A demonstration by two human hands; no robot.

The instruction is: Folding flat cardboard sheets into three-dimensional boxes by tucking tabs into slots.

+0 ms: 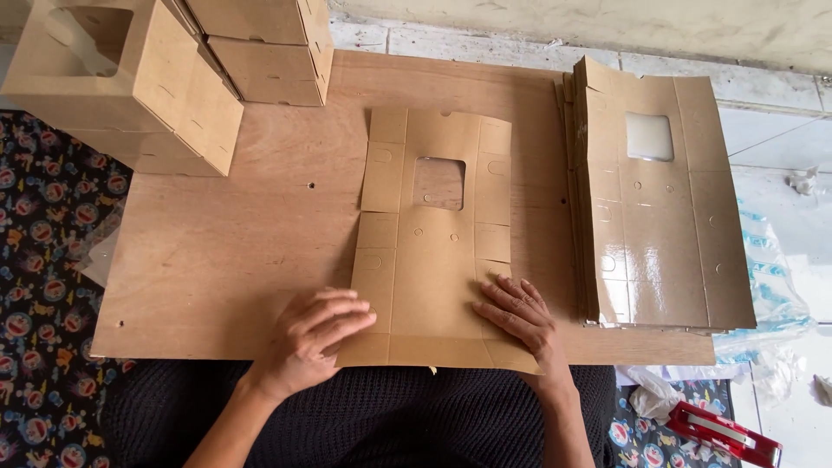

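A bare plywood board [217, 260] served as the work surface, resting across the person's lap over a dark knitted garment [373, 425]. Beyond it ran a pale tiled floor [763, 130] and the foot of a light wall. To the left lay a dark cloth printed with small cartoon figures [43, 260].

In the middle of the board lay a flat brown cardboard box blank [433, 251], unfolded, with a square window cut near its upper part and scored flaps along both sides; its near edge hung slightly over the board's front edge. The left hand [316, 334] rested on the blank's lower left corner, fingers loosely curled and pressing down, grasping nothing. The right hand [520, 312] lay flat on the lower right flap, fingers spread and released.

At the right stood a stack of the same blanks [659, 208], glossy side up, each with a clear square window. At the upper left sat several assembled brown boxes [130, 78], one showing a window. A red tape dispenser [724, 433] lay on the floor at lower right, near crumpled white plastic [771, 286].
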